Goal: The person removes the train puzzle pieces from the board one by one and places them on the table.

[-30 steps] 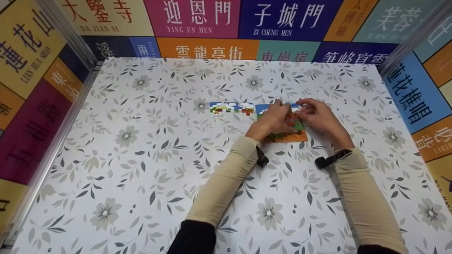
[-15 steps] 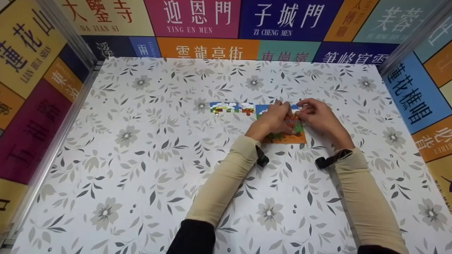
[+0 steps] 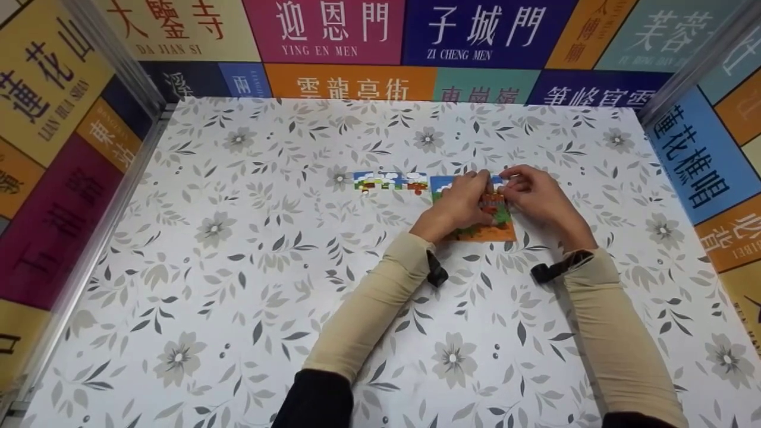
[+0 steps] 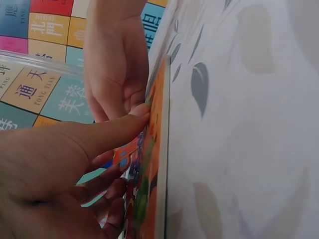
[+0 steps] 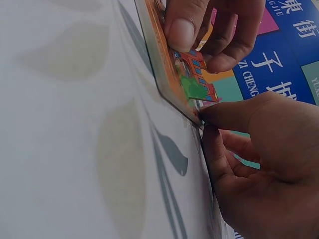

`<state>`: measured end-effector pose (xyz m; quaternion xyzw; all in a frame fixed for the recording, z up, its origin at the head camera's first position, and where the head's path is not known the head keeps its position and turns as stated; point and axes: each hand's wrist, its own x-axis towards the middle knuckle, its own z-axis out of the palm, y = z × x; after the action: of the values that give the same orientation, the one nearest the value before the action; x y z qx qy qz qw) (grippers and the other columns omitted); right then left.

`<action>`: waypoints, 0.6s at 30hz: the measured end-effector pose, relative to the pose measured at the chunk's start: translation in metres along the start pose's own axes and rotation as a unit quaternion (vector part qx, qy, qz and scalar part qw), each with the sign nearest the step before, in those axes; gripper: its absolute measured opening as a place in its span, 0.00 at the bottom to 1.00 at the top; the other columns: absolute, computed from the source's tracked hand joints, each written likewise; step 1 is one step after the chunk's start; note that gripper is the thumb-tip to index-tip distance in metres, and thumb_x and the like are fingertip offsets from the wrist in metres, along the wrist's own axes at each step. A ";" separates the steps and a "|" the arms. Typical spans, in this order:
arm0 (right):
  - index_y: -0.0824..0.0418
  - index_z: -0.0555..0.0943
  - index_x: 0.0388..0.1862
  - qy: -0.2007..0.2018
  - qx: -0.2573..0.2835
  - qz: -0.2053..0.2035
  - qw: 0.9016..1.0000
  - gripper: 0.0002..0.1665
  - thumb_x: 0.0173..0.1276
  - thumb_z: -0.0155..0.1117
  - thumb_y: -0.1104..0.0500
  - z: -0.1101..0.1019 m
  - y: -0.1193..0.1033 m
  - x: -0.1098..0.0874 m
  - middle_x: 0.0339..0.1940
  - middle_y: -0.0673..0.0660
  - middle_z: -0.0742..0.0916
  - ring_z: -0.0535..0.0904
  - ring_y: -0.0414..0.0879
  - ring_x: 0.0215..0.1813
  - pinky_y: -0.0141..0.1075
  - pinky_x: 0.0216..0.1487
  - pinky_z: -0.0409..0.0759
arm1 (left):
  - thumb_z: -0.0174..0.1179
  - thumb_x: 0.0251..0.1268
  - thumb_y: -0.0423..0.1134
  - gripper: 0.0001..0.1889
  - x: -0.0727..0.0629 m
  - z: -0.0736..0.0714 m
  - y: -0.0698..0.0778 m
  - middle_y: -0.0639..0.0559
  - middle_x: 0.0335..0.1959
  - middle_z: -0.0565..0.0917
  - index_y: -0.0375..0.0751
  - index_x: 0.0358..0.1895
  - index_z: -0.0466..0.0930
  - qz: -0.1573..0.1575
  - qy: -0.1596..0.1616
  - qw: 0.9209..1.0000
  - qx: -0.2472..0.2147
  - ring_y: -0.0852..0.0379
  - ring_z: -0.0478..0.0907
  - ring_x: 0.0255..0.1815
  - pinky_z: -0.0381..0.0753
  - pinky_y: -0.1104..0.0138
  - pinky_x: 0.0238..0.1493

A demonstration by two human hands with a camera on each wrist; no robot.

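A small square jigsaw board point(image 3: 478, 235) with a bright picture, orange along its near edge, lies on the table under both hands. My left hand point(image 3: 455, 205) reaches over it and covers much of its left part. In the right wrist view, the left thumb and fingers pinch a red and green puzzle piece point(image 5: 194, 77), tilted up from the board's surface. My right hand point(image 3: 538, 196) is at the board's right side. Its thumb and index finger point(image 5: 227, 115) pinch the board's edge by a corner.
Left of the board lies a narrow strip of joined puzzle pieces point(image 3: 389, 180), blue and white on top with an uneven lower edge. A floral cloth point(image 3: 238, 333) covers the table. Colourful panels with lettering point(image 3: 333, 30) stand along the back and sides.
The board's near right corner has shifted slightly left, and its edge now lies straighter. The left forearm has moved a little to the left. The right hand has stayed nearly still.
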<state>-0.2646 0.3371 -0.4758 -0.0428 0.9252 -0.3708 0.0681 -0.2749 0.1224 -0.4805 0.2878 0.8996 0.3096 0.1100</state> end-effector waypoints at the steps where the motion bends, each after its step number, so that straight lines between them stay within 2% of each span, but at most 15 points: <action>1: 0.60 0.80 0.71 0.000 0.000 -0.001 1.000 0.25 0.82 0.66 0.52 0.000 0.000 0.000 0.56 0.64 0.88 0.82 0.29 0.44 0.24 0.49 0.77 | 0.80 0.62 0.50 0.29 0.004 0.004 -0.005 0.53 0.54 0.80 0.50 0.60 0.74 0.005 0.006 1.000 -0.004 0.55 0.77 0.53 0.81 0.61 0.53; 5: 0.59 0.80 0.70 0.001 0.003 -0.002 1.000 0.24 0.81 0.67 0.52 -0.001 0.000 0.000 0.55 0.64 0.88 0.82 0.29 0.43 0.23 0.48 0.77 | 0.79 0.66 0.45 0.25 0.001 0.004 -0.009 0.51 0.54 0.82 0.46 0.61 0.78 0.035 0.014 0.999 -0.020 0.56 0.79 0.51 0.81 0.65 0.54; 8: 0.59 0.80 0.72 0.000 0.009 -0.003 1.000 0.25 0.81 0.68 0.53 -0.001 0.000 0.000 0.55 0.64 0.89 0.83 0.29 0.43 0.22 0.48 0.77 | 0.76 0.69 0.44 0.24 -0.015 -0.009 -0.001 0.46 0.55 0.84 0.40 0.63 0.81 0.062 0.012 0.998 -0.023 0.54 0.81 0.53 0.82 0.65 0.56; 13: 0.53 0.79 0.77 -0.001 0.002 -0.005 1.000 0.29 0.81 0.68 0.53 -0.001 -0.001 -0.001 0.55 0.64 0.89 0.83 0.32 0.45 0.22 0.46 0.78 | 0.74 0.72 0.43 0.23 -0.024 -0.014 0.001 0.47 0.57 0.87 0.41 0.66 0.84 0.095 0.027 0.995 0.020 0.52 0.82 0.57 0.81 0.63 0.62; 18: 0.53 0.83 0.72 0.010 -0.002 0.006 1.000 0.24 0.80 0.70 0.53 0.000 -0.003 -0.001 0.53 0.62 0.90 0.83 0.35 0.46 0.22 0.46 0.78 | 0.72 0.74 0.42 0.20 -0.025 -0.015 0.000 0.50 0.55 0.88 0.46 0.66 0.86 0.103 0.041 0.992 0.060 0.53 0.82 0.58 0.80 0.61 0.63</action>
<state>-0.2638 0.3346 -0.4737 -0.0339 0.9268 -0.3690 0.0606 -0.2604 0.1002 -0.4681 0.3721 0.8857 0.2766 0.0236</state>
